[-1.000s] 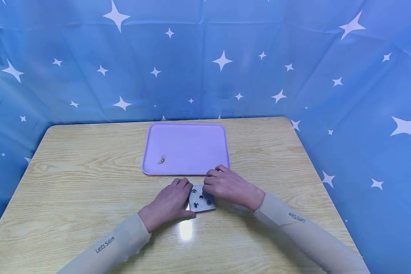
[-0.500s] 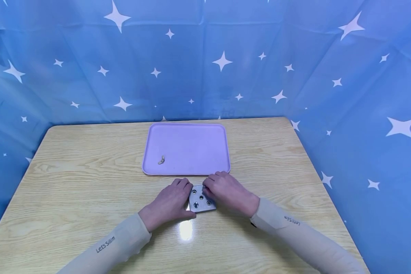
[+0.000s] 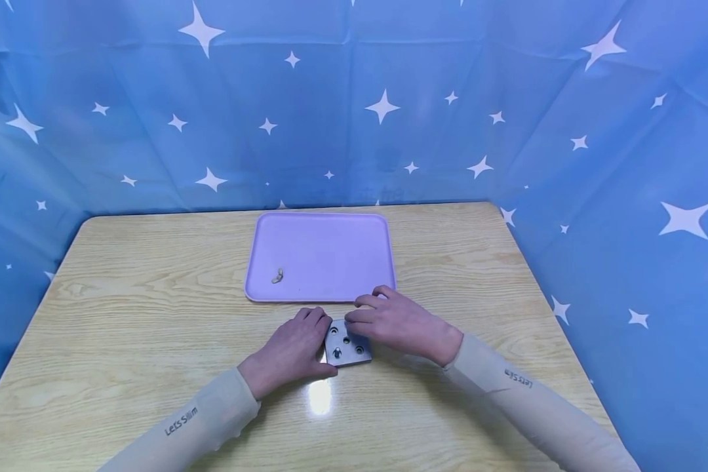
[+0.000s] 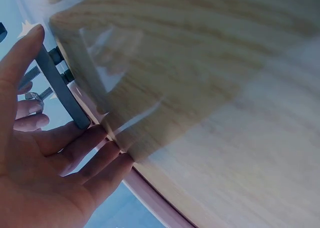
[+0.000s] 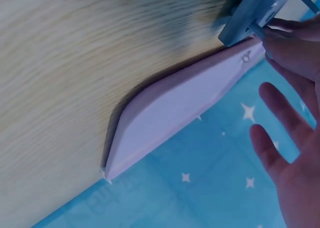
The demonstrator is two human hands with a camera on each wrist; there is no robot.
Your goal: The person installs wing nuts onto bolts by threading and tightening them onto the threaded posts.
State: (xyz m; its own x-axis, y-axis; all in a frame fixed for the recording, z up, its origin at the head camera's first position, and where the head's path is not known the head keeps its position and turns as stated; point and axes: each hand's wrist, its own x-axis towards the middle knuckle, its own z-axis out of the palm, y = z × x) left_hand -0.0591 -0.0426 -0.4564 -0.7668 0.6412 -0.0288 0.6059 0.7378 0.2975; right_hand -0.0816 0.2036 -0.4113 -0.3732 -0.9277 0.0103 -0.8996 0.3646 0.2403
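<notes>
Surface (image 3: 153,262): wood-grained. Tray (image 3: 330,249): purple, lying along the surface's far edge, roughly midway between the far corners.

Hands: left hand (image 3: 292,347) gripping, thumb and fingers spanning the plate's left side. Right hand (image 3: 398,328) over the plate's far right corner; thumb and forefinger seem to pinch a wing nut there, the other fingers spread.

Plate (image 3: 349,347): grey metal, on the surface just short of the tray's near edge, a little right of the middle between the surface's left and right edges. Low feet (image 4: 57,56) lift it clear of the wood. Judgement: stiff, dense for its size, not fragile; smooth faces could slip, and it may turn under twisting. Best hold: across opposite edges, clear of studs and holes.

Studs: one (image 3: 337,353) upright at the near left; the other (image 4: 46,93), at the far right, carries the wing nut (image 4: 33,95). Nut judged light, hard, easily dropped; take it by the wings.

Smallest: metal piece (image 3: 278,275), probably another wing nut, near the tray's left near corner.

Change over the last half second: right hand has gone from curled in to fanned out, wrist shifted right. Left hand, plate and tray unchanged.
</notes>
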